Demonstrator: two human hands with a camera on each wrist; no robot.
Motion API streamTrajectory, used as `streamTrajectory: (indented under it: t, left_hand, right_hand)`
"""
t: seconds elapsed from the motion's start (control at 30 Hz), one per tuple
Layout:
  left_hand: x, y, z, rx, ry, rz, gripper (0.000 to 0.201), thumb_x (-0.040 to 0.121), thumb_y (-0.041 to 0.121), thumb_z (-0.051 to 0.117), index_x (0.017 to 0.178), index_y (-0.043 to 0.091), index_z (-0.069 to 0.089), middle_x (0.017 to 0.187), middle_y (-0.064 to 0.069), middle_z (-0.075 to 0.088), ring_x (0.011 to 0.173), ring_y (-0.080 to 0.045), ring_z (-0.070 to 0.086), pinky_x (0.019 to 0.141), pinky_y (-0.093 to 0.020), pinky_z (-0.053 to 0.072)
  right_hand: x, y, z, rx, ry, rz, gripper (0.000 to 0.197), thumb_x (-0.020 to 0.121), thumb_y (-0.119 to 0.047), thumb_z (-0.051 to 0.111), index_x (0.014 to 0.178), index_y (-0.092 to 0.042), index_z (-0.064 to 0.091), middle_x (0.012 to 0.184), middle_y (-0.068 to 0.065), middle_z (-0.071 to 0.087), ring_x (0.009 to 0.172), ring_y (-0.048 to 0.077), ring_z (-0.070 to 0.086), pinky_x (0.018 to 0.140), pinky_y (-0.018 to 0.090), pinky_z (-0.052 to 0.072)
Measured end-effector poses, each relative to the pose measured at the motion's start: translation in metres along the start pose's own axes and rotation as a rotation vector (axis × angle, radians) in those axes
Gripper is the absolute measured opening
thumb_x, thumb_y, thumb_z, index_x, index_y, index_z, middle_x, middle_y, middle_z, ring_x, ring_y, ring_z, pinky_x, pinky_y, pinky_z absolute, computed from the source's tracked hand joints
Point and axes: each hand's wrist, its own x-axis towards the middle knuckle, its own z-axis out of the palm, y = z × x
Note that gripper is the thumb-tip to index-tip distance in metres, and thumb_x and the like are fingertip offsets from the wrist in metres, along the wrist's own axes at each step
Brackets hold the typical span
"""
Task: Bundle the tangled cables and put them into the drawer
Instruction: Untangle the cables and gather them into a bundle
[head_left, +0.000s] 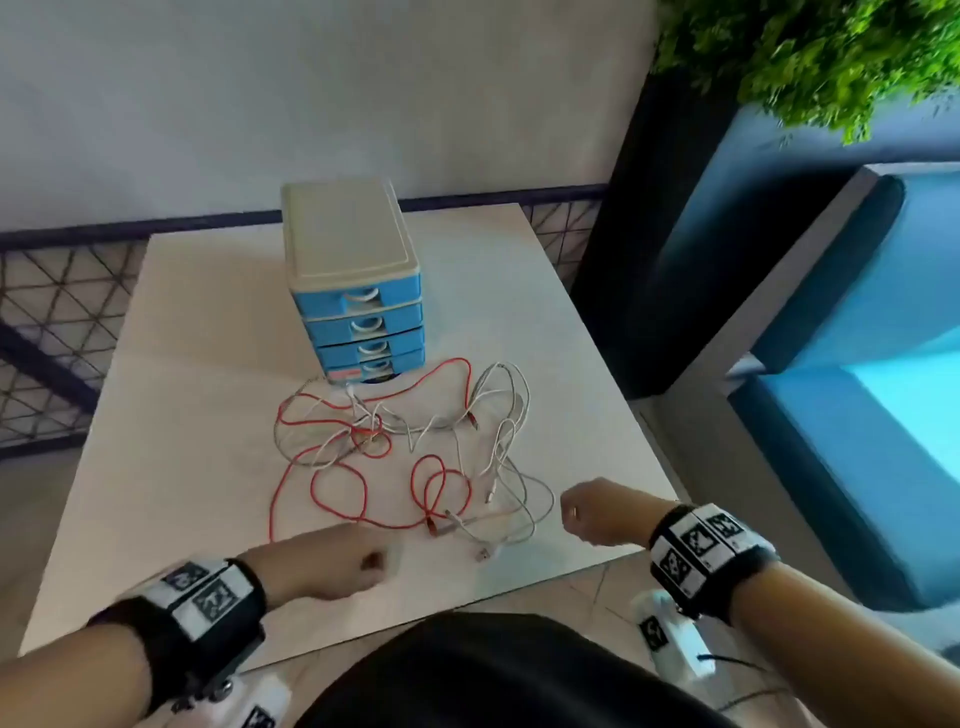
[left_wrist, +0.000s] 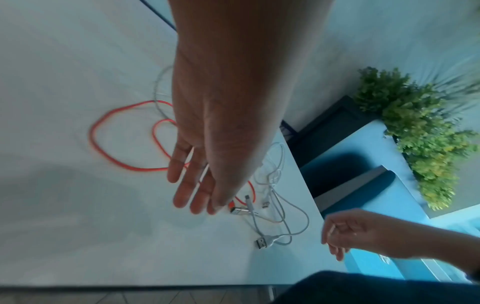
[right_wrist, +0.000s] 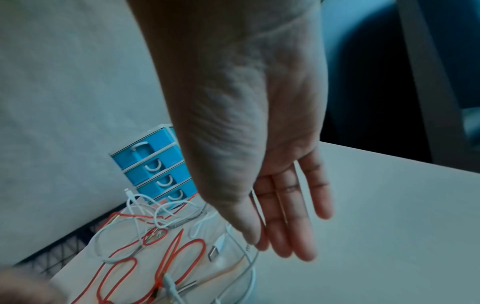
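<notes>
Cables ahead, between my hands.
Tangled cables sprawl forward; left hand nearer, right hand beside them, both loose-fingered, empty.

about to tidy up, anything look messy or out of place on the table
Yes: the red cable and white cables sprawl knotted together over the table before the closed drawer unit. Neither hand holds them.

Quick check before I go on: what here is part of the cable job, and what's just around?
Job:
red cable
white cables
drawer unit, all drawers closed
both hands, left and right, holding nothing

Just around:
table
plant
blue seat
</notes>
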Motion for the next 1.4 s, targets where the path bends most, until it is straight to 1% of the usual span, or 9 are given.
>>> streamTrajectory:
  t: [0.13, 0.27, 0.37, 0.53, 0.73, 0.9, 1.03, 1.2, 1.4]
  left_hand:
    - [0.037, 0.026, -0.029, 0.071, 0.189, 0.069, 0.012, 0.089, 0.03, 0.05, 0.096, 0.028, 0.059, 0.1, 0.006, 0.062, 0.09, -0.015, 0.058, 0.077, -0.035, 0.049]
    - [0.058, 0.047, -0.036, 0.176, 0.257, 0.18, 0.011, 0.09, 0.029, 0.051, 0.098, 0.021, 0.053, 0.101, 0.003, 0.057, 0.086, -0.02, 0.057, 0.065, -0.032, 0.042]
    - [0.069, 0.047, -0.036, 0.268, 0.25, 0.162, 0.018, 0.089, 0.029, 0.054, 0.106, 0.022, 0.052, 0.112, 0.003, 0.055, 0.091, -0.022, 0.06, 0.066, -0.031, 0.043]
    - [0.075, 0.042, -0.028, 0.274, 0.264, 0.142, 0.017, 0.087, 0.026, 0.056, 0.101, 0.018, 0.05, 0.112, -0.001, 0.052, 0.083, -0.025, 0.06, 0.062, -0.031, 0.041]
    - [0.079, 0.039, -0.012, 0.35, 0.306, 0.071, 0.018, 0.088, 0.025, 0.056, 0.103, 0.015, 0.052, 0.113, -0.004, 0.055, 0.094, -0.027, 0.061, 0.066, -0.034, 0.041]
    - [0.08, 0.027, -0.012, 0.241, 0.287, 0.064, 0.015, 0.085, 0.023, 0.055, 0.096, 0.013, 0.056, 0.108, -0.005, 0.048, 0.099, -0.023, 0.052, 0.063, -0.031, 0.036]
    - [0.073, 0.01, -0.028, -0.089, 0.27, 0.061, 0.01, 0.084, 0.03, 0.059, 0.085, 0.023, 0.052, 0.097, 0.003, 0.054, 0.091, -0.019, 0.053, 0.076, -0.036, 0.046]
    - [0.054, -0.001, -0.057, -0.399, 0.542, 0.058, 0.009, 0.08, 0.027, 0.072, 0.087, 0.029, 0.065, 0.086, 0.009, 0.067, 0.079, -0.003, 0.059, 0.072, -0.019, 0.047]
    - [0.042, 0.005, -0.087, -0.535, 0.744, -0.034, 0.007, 0.082, 0.023, 0.071, 0.087, 0.018, 0.074, 0.083, 0.006, 0.072, 0.077, -0.007, 0.064, 0.068, -0.016, 0.046]
  right_hand:
    - [0.022, -0.016, 0.003, -0.04, 0.098, -0.092, 0.017, 0.093, -0.017, 0.047, 0.093, -0.023, 0.063, 0.109, 0.004, 0.067, 0.095, 0.022, 0.061, 0.076, 0.029, 0.045]
    - [0.038, -0.037, 0.011, -0.188, 0.089, -0.263, 0.018, 0.092, -0.024, 0.057, 0.108, -0.021, 0.062, 0.114, 0.002, 0.062, 0.108, 0.022, 0.058, 0.088, 0.035, 0.047]
    - [0.05, -0.049, 0.018, -0.359, 0.084, -0.345, 0.032, 0.089, -0.032, 0.064, 0.118, -0.019, 0.058, 0.121, 0.005, 0.06, 0.112, 0.027, 0.058, 0.089, 0.04, 0.048]
    - [0.059, -0.055, 0.031, -0.533, 0.068, -0.332, 0.04, 0.088, -0.024, 0.067, 0.124, -0.012, 0.054, 0.122, 0.009, 0.058, 0.111, 0.031, 0.059, 0.083, 0.042, 0.051]
    - [0.061, -0.052, 0.041, -0.53, 0.116, -0.279, 0.027, 0.093, -0.006, 0.054, 0.119, -0.008, 0.059, 0.119, 0.012, 0.058, 0.108, 0.032, 0.061, 0.076, 0.042, 0.051]
    - [0.06, -0.04, 0.022, -0.189, 0.116, -0.195, 0.019, 0.095, -0.021, 0.056, 0.112, -0.015, 0.062, 0.113, 0.009, 0.064, 0.102, 0.029, 0.063, 0.079, 0.035, 0.049]
    - [0.062, -0.03, -0.001, 0.103, 0.157, -0.211, 0.011, 0.093, -0.019, 0.059, 0.1, -0.016, 0.068, 0.095, 0.001, 0.074, 0.082, 0.015, 0.067, 0.076, 0.027, 0.05]
    - [0.061, -0.034, -0.034, 0.491, 0.262, -0.208, 0.016, 0.095, -0.023, 0.058, 0.082, -0.015, 0.062, 0.072, 0.006, 0.073, 0.054, 0.008, 0.065, 0.06, 0.016, 0.047]
    - [0.062, -0.05, -0.06, 0.669, 0.363, -0.17, 0.017, 0.098, -0.014, 0.049, 0.083, -0.012, 0.056, 0.06, 0.002, 0.056, 0.032, 0.001, 0.045, 0.037, 0.017, 0.04]
